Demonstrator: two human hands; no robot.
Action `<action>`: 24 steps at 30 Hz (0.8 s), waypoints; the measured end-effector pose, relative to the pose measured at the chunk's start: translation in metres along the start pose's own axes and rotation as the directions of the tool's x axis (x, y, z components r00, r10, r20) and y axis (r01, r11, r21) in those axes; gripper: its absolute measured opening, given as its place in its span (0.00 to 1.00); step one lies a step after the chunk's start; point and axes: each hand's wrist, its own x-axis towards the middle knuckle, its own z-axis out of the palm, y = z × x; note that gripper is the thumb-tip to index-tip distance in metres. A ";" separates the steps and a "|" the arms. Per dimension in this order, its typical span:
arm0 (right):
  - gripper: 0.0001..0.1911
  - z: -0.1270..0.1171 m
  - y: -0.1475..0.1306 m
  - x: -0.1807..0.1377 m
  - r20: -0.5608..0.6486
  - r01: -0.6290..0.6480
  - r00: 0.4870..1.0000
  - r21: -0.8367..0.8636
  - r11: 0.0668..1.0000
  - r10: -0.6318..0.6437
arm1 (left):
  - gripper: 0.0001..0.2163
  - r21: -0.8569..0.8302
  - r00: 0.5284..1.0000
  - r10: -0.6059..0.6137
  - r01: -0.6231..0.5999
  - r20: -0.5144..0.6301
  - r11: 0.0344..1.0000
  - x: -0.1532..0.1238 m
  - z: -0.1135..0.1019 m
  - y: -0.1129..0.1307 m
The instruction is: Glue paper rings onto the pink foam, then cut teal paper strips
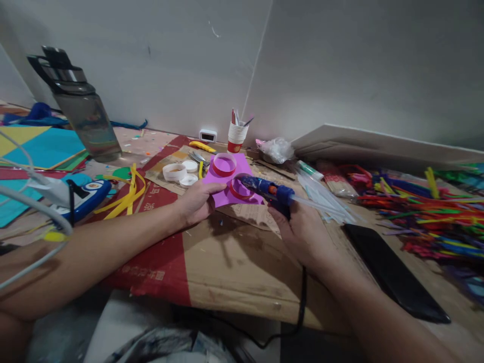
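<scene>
My left hand [199,202] pinches the left edge of a purple sheet [219,197], thumb on top. Two paper rings with red outsides stand on the sheet: a far ring [224,165] and a near ring [242,192]. In my right hand [298,227] is a blue hot glue gun [270,188], its nozzle at the near ring's rim. A clear glue stick [319,204] sticks out of the gun's back. Whether the nozzle touches the ring I cannot tell. The gun hides part of that ring.
Left are a water bottle [88,118], yellow strips [132,194] and a blue-white device [85,196] with cables. White rings [174,172] and a paper cup with pens [237,136] stand behind. Right lie spare glue sticks [317,194], a black phone [395,272] and colourful pipe cleaners [434,217].
</scene>
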 end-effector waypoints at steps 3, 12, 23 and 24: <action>0.15 0.000 0.001 0.000 -0.011 0.000 1.000 0.006 1.000 0.000 | 0.16 -0.014 1.000 0.001 -0.001 0.011 1.000 0.001 -0.002 -0.001; 0.19 0.002 0.003 0.001 0.006 -0.077 0.997 0.006 0.997 0.077 | 0.19 -0.017 0.999 0.023 -0.024 -0.029 1.000 0.002 -0.001 0.000; 0.15 0.000 -0.001 0.000 -0.001 -0.034 0.999 -0.008 0.999 0.034 | 0.18 -0.008 0.999 0.032 -0.032 -0.003 0.999 0.001 -0.002 -0.002; 0.14 0.000 -0.002 0.000 0.003 -0.031 1.000 -0.011 0.999 0.031 | 0.18 -0.002 0.999 0.033 -0.033 0.007 0.999 0.001 -0.001 -0.002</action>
